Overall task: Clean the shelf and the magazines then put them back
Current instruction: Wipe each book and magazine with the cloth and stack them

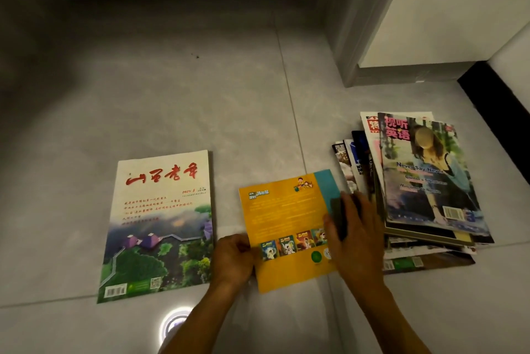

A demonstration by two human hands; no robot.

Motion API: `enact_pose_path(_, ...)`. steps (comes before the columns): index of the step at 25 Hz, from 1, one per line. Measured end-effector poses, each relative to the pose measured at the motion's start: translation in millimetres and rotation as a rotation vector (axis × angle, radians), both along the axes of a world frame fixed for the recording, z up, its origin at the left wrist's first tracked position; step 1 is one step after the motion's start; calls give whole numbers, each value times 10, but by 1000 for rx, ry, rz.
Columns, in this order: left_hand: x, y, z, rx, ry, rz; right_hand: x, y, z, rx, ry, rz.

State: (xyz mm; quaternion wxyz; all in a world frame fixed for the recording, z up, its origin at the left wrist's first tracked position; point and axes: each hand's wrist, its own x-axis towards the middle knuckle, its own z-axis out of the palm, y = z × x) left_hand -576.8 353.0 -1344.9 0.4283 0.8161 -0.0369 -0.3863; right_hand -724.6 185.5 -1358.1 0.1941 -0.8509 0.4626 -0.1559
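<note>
Right fingers: the right hand (354, 227) curls over a dark grey cloth pad (338, 217), fingers clamped on it, pressing it flat onto the right edge of the yellow magazine
Left fingers: the left hand (233, 257) pinches the left edge of the same magazine, thumb on top, fingers bent around the edge
Landmark: the thin yellow magazine with a teal corner and a row of small cartoon covers (286, 224), lying flat and slightly tilted on the floor between the two hands
Left of the yellow magazine: a white magazine with red calligraphy and a green mountain landscape cover (160, 224), flat on the floor, just beside the left hand, not touching the yellow one
Right of the yellow magazine: an untidy stack of glossy magazines (415, 187), fanned out, its top cover showing a woman and pink Chinese lettering; the right hand sits near its lower left side
Under everything: pale grey tiled floor (200, 95)
Beyond the stack: a white cabinet panel with a grey frame (430, 24), standing on the floor
</note>
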Motion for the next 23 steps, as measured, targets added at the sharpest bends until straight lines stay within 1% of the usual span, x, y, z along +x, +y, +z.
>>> enact_pose_path(1,9,-1,-51,12,-1,23,96,88,-98,86,82,-28)
enact_pose_path(2,16,-8,-82,19,-4,45,194,259,-215,101,151,-30)
enact_pose_path(3,18,-14,-98,27,-16,52,290,494,-326,87,179,32)
enact_pose_path(4,29,-12,-123,42,-41,29,363,774,-473,24,192,147)
enact_pose_path(5,55,-10,-153,61,-71,-23,404,1034,-530,-22,193,313)
enact_pose_path(6,82,-17,-168,90,-93,-80,378,1121,-567,-88,195,497)
enact_pose_path(7,95,-19,-172,114,-85,-105,293,989,-608,-146,174,660)
enact_pose_path(8,103,-20,-170,117,-57,-101,191,747,-646,-216,174,707)
enact_pose_path(9,114,-17,-182,108,-23,-74,68,480,-662,-198,193,629)
enact_pose_path(11,160,-7,-208,89,5,-45,-93,98,-598,-81,174,240)
enact_pose_path(12,174,-4,-221,91,7,-55,-54,144,-591,-48,185,97)
enact_pose_path(13,182,-6,-234,94,6,-63,92,316,-591,-26,195,42)
enact_pose_path(14,177,-7,-240,98,-4,-81,277,599,-609,-28,176,76)
enact_pose_path(15,164,-8,-249,102,-20,-104,432,889,-604,-39,152,215)
enact_pose_path(16,149,-10,-251,109,-40,-127,530,1015,-606,-84,122,414)
enact_pose_path(17,138,-14,-253,108,-55,-135,585,911,-606,-130,110,626)
enact_pose_path(18,131,-11,-267,101,-52,-123,592,628,-630,-190,109,743)
enact_pose_path(19,138,-2,-290,88,-33,-100,563,332,-659,-212,125,739)
enact_pose_path(20,149,16,-327,81,-15,-86,518,66,-670,-170,150,617)
enact_pose_path(22,151,44,-379,81,-14,-92,488,-233,-627,-71,177,201)
enact_pose_path(23,144,46,-381,87,-21,-94,614,-170,-606,-68,197,60)
